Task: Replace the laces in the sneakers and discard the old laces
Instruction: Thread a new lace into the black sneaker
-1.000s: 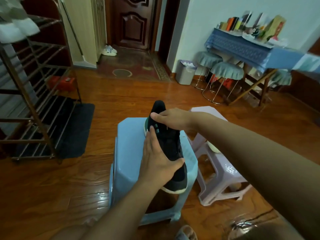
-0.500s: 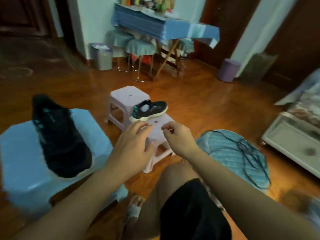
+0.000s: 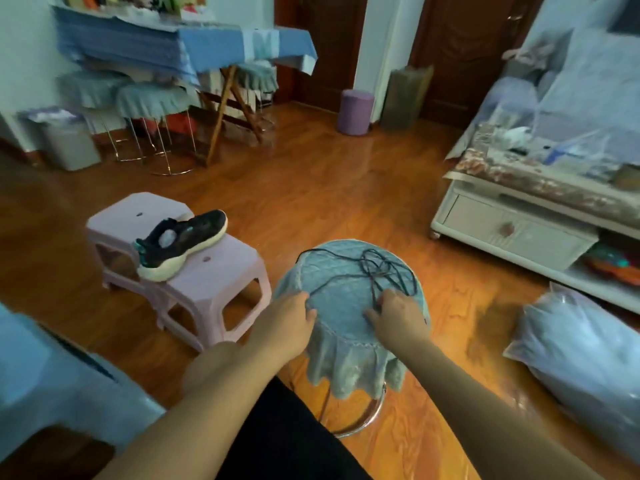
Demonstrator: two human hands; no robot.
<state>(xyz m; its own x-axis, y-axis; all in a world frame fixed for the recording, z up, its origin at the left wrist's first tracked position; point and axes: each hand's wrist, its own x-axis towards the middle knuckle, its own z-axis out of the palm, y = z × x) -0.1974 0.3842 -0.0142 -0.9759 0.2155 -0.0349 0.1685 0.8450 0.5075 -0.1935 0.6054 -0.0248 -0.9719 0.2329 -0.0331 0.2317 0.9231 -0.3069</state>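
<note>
Far left edge: corner of a blue stool [image 3: 52,372], partly out of frame, blurred. Next to it, two lilac plastic stools [image 3: 214,275] pushed together; one black sneaker [image 3: 181,242] w/ pale sole lies across the seam between them, toe pointing right and away, no lace visible in it. Well apart from both hands.

Center: round stool w/ quilted blue cover [image 3: 346,299], chrome ring base. Dark laces [image 3: 377,268] lie in a loose tangle on the far-right part of the cover, one strand running left along the far rim then back toward the near edge.

Left hand [image 3: 289,320]: forearm comes in from bottom left, palm down, fingers curled at the near-left rim of the cover. Lace strand ends right at the fingertips; grip looks clenched on the strand or the cover edge, can't tell which.

Right hand [image 3: 398,317]: forearm in from bottom right, palm down on the near-right part of the cover, fingers bent over the near end of the tangle. Touching the laces; whether it's pinching them or just resting on top, can't tell.

Bulk of the tangle sits just beyond the right hand, between the two grips and the far rim.

Right side: clear plastic bag [image 3: 581,355] w/ pale contents on the wood floor [image 3: 346,188], white low cabinet [image 3: 512,230] behind it.
</note>
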